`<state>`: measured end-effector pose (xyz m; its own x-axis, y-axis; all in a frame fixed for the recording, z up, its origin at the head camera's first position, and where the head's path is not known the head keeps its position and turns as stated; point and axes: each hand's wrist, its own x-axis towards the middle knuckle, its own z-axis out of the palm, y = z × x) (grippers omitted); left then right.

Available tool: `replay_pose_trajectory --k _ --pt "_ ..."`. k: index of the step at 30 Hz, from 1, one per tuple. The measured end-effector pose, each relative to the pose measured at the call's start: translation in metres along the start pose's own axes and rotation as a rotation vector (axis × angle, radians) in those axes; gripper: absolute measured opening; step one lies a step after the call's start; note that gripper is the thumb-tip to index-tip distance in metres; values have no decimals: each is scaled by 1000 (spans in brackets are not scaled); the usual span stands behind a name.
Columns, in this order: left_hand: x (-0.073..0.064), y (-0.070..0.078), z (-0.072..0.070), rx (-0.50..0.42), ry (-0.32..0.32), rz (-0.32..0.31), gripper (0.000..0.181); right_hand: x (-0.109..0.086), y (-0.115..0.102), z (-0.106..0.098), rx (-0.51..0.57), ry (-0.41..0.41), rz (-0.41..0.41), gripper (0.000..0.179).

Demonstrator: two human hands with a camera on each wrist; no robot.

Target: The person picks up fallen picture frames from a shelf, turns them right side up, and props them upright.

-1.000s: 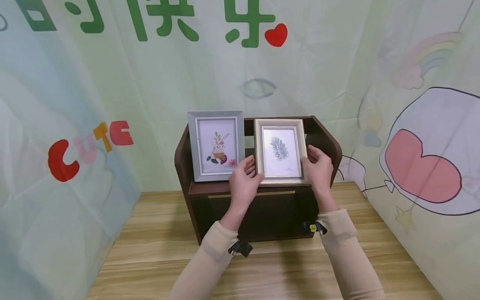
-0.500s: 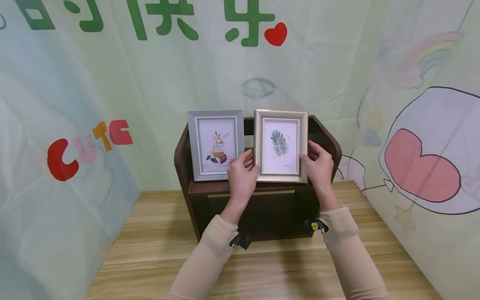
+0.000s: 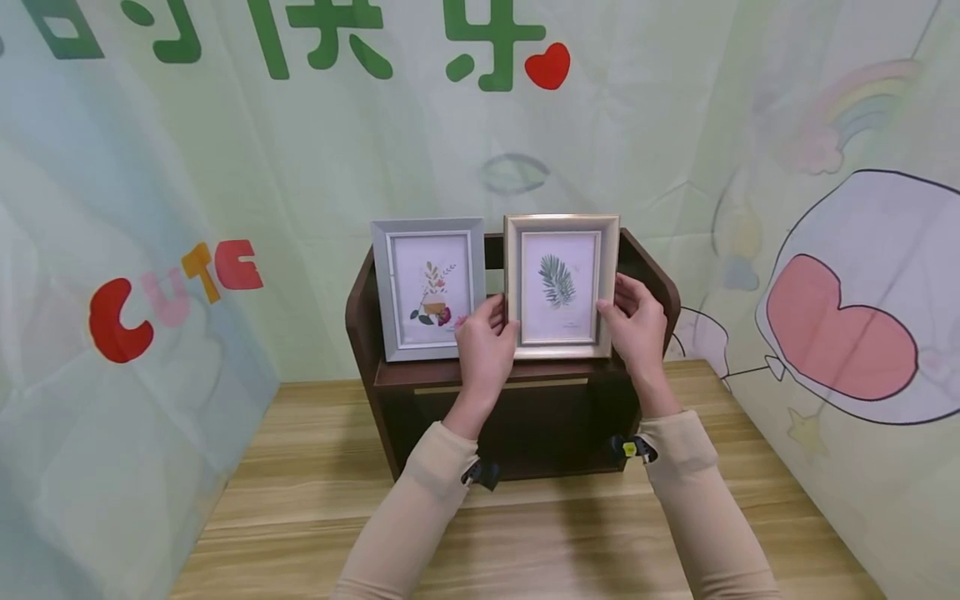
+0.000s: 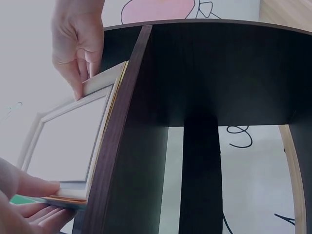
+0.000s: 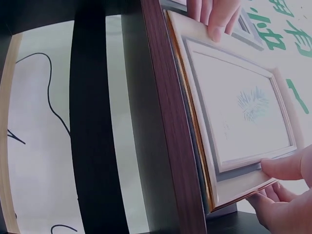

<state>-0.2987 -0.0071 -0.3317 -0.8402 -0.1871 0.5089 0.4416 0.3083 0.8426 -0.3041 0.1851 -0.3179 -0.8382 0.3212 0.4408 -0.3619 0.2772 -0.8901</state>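
On the upper shelf of a dark brown rack (image 3: pixel 480 373), a gold picture frame (image 3: pixel 513 250) with a green leaf print stands nearly upright. My left hand (image 3: pixel 483 346) pinches its left edge, thumb on the front and fingers behind. My right hand (image 3: pixel 637 329) grips the opposite edge the same way, as the thumb (image 5: pixel 280 168) in the right wrist view shows. Beside it, to the left, a grey picture frame (image 3: pixel 380 283) with a flower print leans back on the same shelf. In the left wrist view the gold frame's lower edge sits close to the shelf's front board (image 4: pixel 112 141).
The rack stands on a wood-grain table (image 3: pixel 300 500). A printed cloth backdrop (image 3: pixel 315 167) hangs behind and along both sides. Below the upper shelf the rack has a dark lower compartment (image 3: pixel 540 429).
The gold picture frame has gone from tilted back to more upright, its top edge rising, with both hands still holding its sides. The grey frame has stayed in place.
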Motion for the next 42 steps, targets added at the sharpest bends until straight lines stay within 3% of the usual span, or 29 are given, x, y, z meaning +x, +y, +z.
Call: replay_pose_trajectory --k 13,18,20,34,42 --pt "3 -2 0 1 9 54 33 0 6 4 127 27 -76 44" --pt "3 -2 1 4 3 79 31 -8 -9 4 146 35 -90 43" --pt "3 -2 1 1 2 85 31 -12 -17 3 145 35 -89 43" --pt "4 -5 -1 52 -25 157 26 -12 -17 4 134 41 -115 41" --pt "0 -6 -1 46 -18 177 26 -18 -23 4 74 67 -150 41"
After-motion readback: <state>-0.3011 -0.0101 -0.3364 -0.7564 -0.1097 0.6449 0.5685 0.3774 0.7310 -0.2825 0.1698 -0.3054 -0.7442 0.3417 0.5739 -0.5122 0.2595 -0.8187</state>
